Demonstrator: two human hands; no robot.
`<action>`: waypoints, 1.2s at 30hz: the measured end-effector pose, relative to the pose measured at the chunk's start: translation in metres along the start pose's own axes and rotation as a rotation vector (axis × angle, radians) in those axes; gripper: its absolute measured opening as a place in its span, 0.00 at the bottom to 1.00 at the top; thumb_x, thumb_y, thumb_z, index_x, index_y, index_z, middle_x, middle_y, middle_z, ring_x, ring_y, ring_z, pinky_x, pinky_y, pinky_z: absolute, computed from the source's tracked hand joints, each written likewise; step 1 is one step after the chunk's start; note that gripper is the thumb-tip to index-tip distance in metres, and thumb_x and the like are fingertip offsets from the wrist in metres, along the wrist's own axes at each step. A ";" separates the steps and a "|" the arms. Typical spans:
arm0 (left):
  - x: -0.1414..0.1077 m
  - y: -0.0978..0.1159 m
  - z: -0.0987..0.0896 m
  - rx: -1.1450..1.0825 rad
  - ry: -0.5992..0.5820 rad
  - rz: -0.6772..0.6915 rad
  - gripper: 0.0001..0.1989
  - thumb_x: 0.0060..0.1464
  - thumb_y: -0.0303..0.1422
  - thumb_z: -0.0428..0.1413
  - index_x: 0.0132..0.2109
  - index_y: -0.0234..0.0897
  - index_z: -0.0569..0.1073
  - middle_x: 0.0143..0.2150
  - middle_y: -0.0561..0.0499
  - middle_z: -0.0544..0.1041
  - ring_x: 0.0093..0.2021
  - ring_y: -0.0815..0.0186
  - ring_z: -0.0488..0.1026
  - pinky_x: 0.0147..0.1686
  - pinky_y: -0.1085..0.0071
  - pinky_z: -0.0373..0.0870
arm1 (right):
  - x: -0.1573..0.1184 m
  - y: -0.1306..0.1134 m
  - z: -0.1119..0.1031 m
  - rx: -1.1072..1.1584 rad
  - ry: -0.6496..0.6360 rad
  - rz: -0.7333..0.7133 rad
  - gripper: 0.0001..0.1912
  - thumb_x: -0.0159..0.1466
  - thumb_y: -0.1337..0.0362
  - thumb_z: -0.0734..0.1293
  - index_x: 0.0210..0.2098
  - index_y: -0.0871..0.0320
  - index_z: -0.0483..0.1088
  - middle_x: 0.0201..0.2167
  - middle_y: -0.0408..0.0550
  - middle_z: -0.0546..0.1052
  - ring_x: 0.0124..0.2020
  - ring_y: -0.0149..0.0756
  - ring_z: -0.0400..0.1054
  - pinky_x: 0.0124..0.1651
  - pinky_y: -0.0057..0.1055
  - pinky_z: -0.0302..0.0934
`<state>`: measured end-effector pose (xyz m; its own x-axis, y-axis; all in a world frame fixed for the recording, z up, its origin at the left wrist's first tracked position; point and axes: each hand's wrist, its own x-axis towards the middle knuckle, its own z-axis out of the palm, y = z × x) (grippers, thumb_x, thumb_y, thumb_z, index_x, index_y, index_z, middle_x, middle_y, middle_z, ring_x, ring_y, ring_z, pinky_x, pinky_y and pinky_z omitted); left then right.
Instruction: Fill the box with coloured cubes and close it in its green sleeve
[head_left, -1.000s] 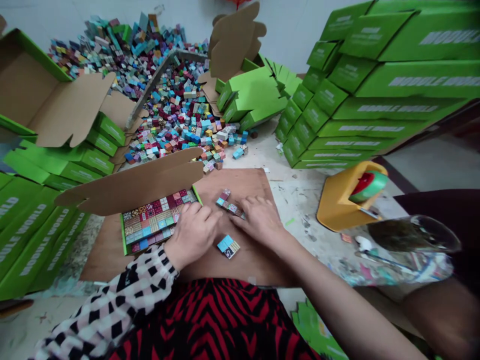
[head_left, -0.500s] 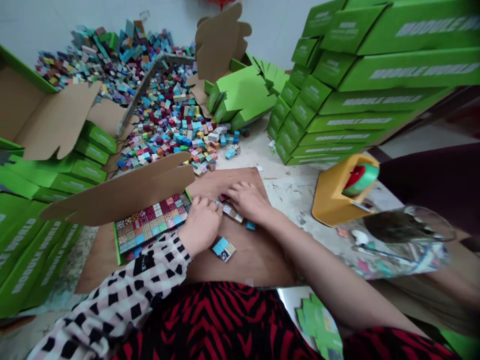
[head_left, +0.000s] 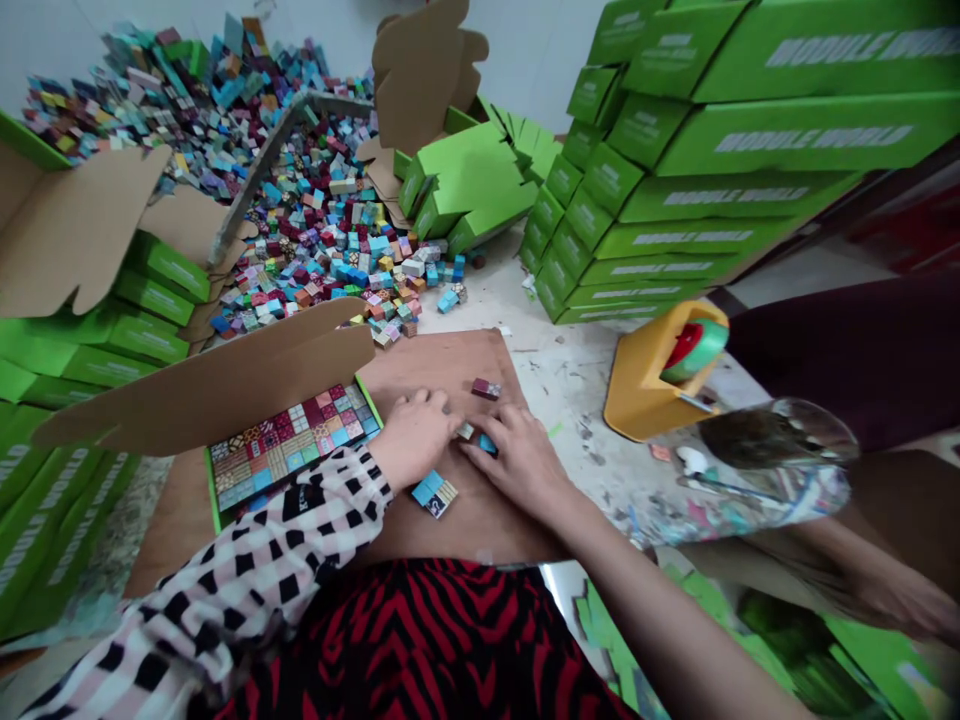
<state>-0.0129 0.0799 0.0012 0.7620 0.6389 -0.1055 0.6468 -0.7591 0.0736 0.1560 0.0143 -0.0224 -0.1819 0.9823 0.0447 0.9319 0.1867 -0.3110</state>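
Observation:
My left hand lies over the brown board with its fingers curled round a small row of blocks, of which only a pale end block shows. Facing it, my right hand has its thumb and fingers about a blue block close to that row. A maroon block lies just beyond my right fingertips. Nearer my body sits a small group of blue and patterned blocks. To the left, an open green box holds rows of patterned blocks, its brown lid raised.
A large heap of loose blocks spreads at the back left. Green boxes are stacked at the right, with more boxes at the left. A yellow tape dispenser stands at right. Another person's hand shows at the right edge.
My right hand has drawn back toward me, from the maroon block to the blue block. The maroon block now lies uncovered. My left hand has moved over the row of blocks.

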 end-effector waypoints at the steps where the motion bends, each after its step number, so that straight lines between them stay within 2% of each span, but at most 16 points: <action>1: 0.001 0.000 0.001 0.004 -0.008 0.005 0.11 0.63 0.34 0.48 0.45 0.41 0.74 0.45 0.44 0.70 0.47 0.55 0.66 0.39 0.62 0.67 | -0.001 -0.001 0.004 0.013 0.012 -0.004 0.17 0.65 0.56 0.62 0.49 0.57 0.72 0.40 0.54 0.70 0.44 0.45 0.63 0.47 0.40 0.60; 5: 0.001 -0.002 0.001 0.000 -0.017 0.020 0.11 0.62 0.33 0.48 0.46 0.42 0.74 0.44 0.45 0.72 0.45 0.56 0.67 0.39 0.63 0.66 | -0.004 0.005 0.015 0.115 0.099 0.005 0.15 0.67 0.60 0.59 0.48 0.60 0.71 0.38 0.53 0.70 0.44 0.43 0.65 0.49 0.39 0.61; 8: 0.000 -0.003 -0.001 -0.015 -0.042 0.038 0.12 0.62 0.33 0.49 0.48 0.43 0.74 0.44 0.45 0.73 0.46 0.55 0.68 0.41 0.60 0.66 | -0.007 0.017 0.019 0.151 0.183 0.100 0.16 0.67 0.60 0.58 0.47 0.61 0.71 0.38 0.55 0.71 0.44 0.44 0.65 0.50 0.39 0.61; 11: -0.007 -0.008 -0.007 -0.058 -0.043 0.093 0.15 0.61 0.32 0.50 0.54 0.44 0.71 0.50 0.45 0.74 0.51 0.54 0.68 0.48 0.54 0.65 | -0.009 0.025 0.014 0.091 0.195 0.195 0.17 0.66 0.58 0.59 0.48 0.61 0.70 0.37 0.54 0.70 0.42 0.45 0.64 0.49 0.40 0.60; 14: -0.021 -0.024 -0.018 -0.083 0.075 0.069 0.21 0.61 0.28 0.48 0.60 0.44 0.64 0.58 0.45 0.70 0.57 0.55 0.66 0.56 0.51 0.61 | -0.011 0.021 0.004 -0.009 0.249 0.219 0.21 0.66 0.55 0.59 0.52 0.60 0.69 0.40 0.56 0.70 0.43 0.46 0.63 0.48 0.42 0.59; 16: -0.034 -0.036 -0.027 -0.091 0.183 0.018 0.20 0.61 0.26 0.46 0.59 0.41 0.66 0.56 0.45 0.72 0.55 0.58 0.69 0.56 0.54 0.63 | -0.011 0.012 -0.003 -0.024 0.274 0.160 0.19 0.67 0.57 0.57 0.52 0.59 0.69 0.41 0.56 0.70 0.44 0.46 0.62 0.48 0.41 0.58; 20: -0.062 -0.052 -0.041 -0.130 0.380 -0.054 0.17 0.63 0.28 0.44 0.55 0.37 0.71 0.50 0.45 0.76 0.49 0.61 0.73 0.49 0.61 0.71 | 0.000 -0.015 -0.005 0.067 0.139 -0.025 0.15 0.69 0.60 0.55 0.43 0.57 0.72 0.40 0.53 0.72 0.44 0.43 0.64 0.49 0.37 0.59; 24: -0.085 -0.051 -0.040 -0.144 0.487 -0.097 0.16 0.64 0.30 0.44 0.51 0.35 0.74 0.46 0.45 0.78 0.45 0.61 0.74 0.46 0.62 0.72 | 0.021 -0.037 0.002 0.056 0.004 0.020 0.14 0.68 0.60 0.58 0.47 0.59 0.69 0.43 0.53 0.70 0.44 0.42 0.65 0.48 0.35 0.60; 29: -0.110 -0.057 -0.023 -0.145 0.517 -0.184 0.14 0.63 0.31 0.47 0.49 0.35 0.75 0.45 0.45 0.78 0.44 0.59 0.74 0.44 0.61 0.72 | 0.032 -0.047 0.002 0.089 -0.106 0.078 0.14 0.67 0.61 0.58 0.49 0.58 0.67 0.44 0.52 0.71 0.45 0.40 0.67 0.46 0.32 0.60; 33: -0.122 -0.062 -0.010 -0.200 0.529 -0.243 0.14 0.63 0.32 0.48 0.49 0.36 0.75 0.45 0.46 0.78 0.44 0.60 0.74 0.45 0.60 0.72 | 0.041 -0.055 -0.005 -0.041 -0.096 0.117 0.17 0.66 0.56 0.59 0.50 0.58 0.66 0.45 0.54 0.71 0.45 0.44 0.68 0.42 0.34 0.60; 36: -0.121 -0.061 -0.008 -0.239 0.537 -0.255 0.14 0.63 0.32 0.48 0.50 0.36 0.75 0.44 0.46 0.78 0.43 0.60 0.74 0.45 0.60 0.72 | 0.053 -0.067 -0.006 -0.152 -0.108 0.107 0.18 0.67 0.58 0.58 0.51 0.61 0.64 0.44 0.57 0.71 0.44 0.46 0.68 0.41 0.35 0.60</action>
<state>-0.1444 0.0493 0.0174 0.4535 0.8160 0.3585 0.7520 -0.5662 0.3375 0.0859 0.0541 0.0061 -0.1046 0.9908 -0.0855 0.9828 0.0899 -0.1610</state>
